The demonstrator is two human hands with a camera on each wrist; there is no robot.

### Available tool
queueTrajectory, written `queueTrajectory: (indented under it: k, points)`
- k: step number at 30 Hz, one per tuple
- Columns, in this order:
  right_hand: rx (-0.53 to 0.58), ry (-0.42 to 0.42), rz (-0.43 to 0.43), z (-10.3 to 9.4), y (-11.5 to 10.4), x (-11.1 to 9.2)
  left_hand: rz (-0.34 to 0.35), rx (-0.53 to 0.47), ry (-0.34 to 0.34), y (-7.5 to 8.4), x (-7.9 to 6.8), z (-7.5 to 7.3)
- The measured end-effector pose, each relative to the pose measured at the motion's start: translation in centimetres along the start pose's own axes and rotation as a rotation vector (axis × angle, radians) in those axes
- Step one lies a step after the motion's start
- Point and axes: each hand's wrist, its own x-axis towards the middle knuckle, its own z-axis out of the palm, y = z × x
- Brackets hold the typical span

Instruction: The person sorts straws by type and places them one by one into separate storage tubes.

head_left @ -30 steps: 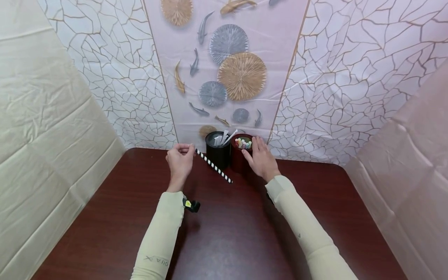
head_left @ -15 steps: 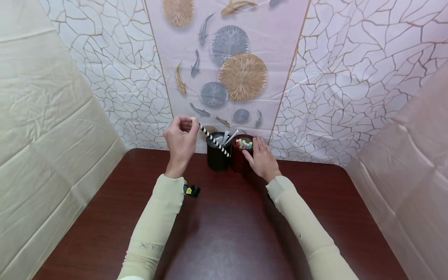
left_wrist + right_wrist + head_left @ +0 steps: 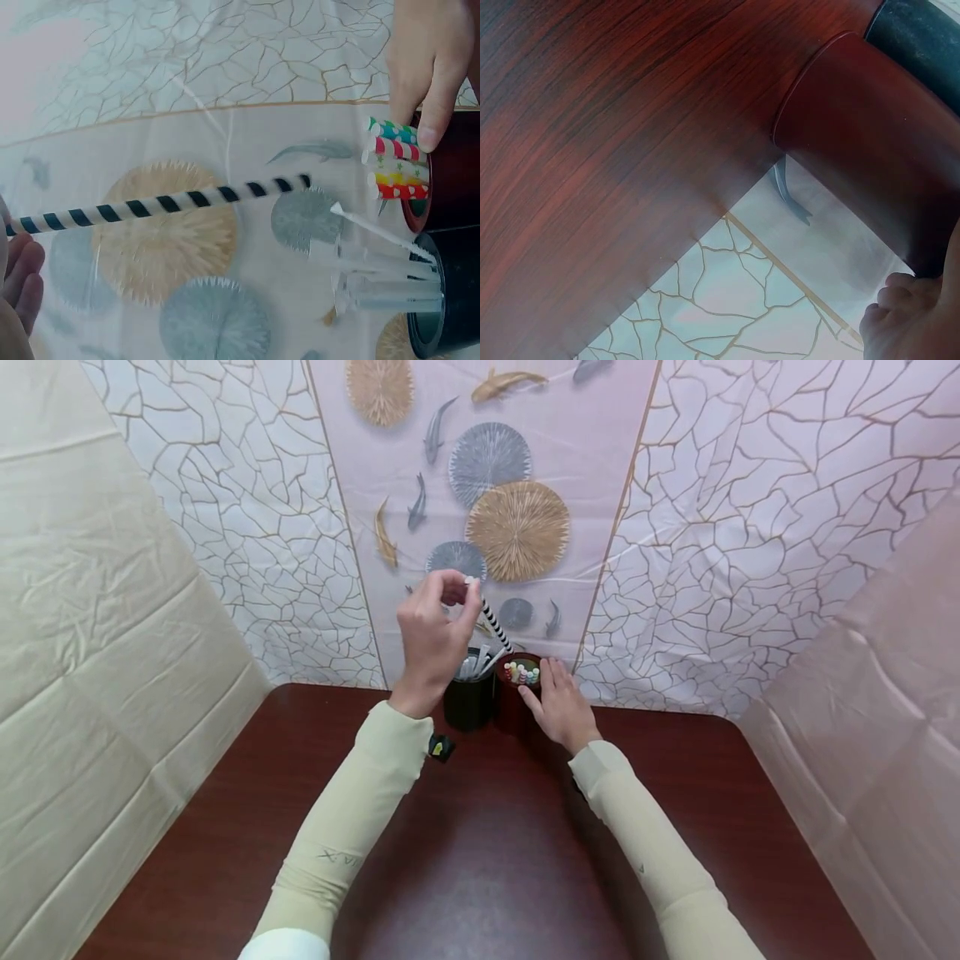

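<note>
My left hand (image 3: 438, 635) pinches a black-and-white striped paper straw (image 3: 169, 204) by its upper end, raised above the cups. The straw slants down, its free end near the red cup's opening in the head view but apart from the straws there in the left wrist view. The dark red cup (image 3: 513, 714) holds several colourful patterned paper straws (image 3: 394, 159). My right hand (image 3: 564, 703) rests against the red cup's right side at the rim, fingers extended and thumb apart. Beside it stands a black cup (image 3: 467, 710) with several white-wrapped straws (image 3: 386, 277).
Both cups stand upright, side by side, near the back edge of the dark red wood table (image 3: 480, 860). Behind them hangs a patterned cloth (image 3: 517, 531), with plain pale cloth (image 3: 127, 652) at the sides. A dark wrist camera (image 3: 441, 747) sits at my left cuff.
My left hand has risen and moved right with the striped straw, from beside the black cup to above the cups. The straw now points more steeply down. My right hand has stayed at the red cup.
</note>
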Motion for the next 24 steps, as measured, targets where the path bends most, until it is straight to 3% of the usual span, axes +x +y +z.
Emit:
queueTrajectory:
  k: [9,24]
  points:
    - [-0.013,0.002,0.002,0.0,-0.1,-0.1,0.051,0.031,-0.139,0.8,-0.2,3.0]
    - [-0.021,0.002,0.004,0.1,0.0,0.0,0.032,0.141,-0.311,-1.1,-3.4,6.6]
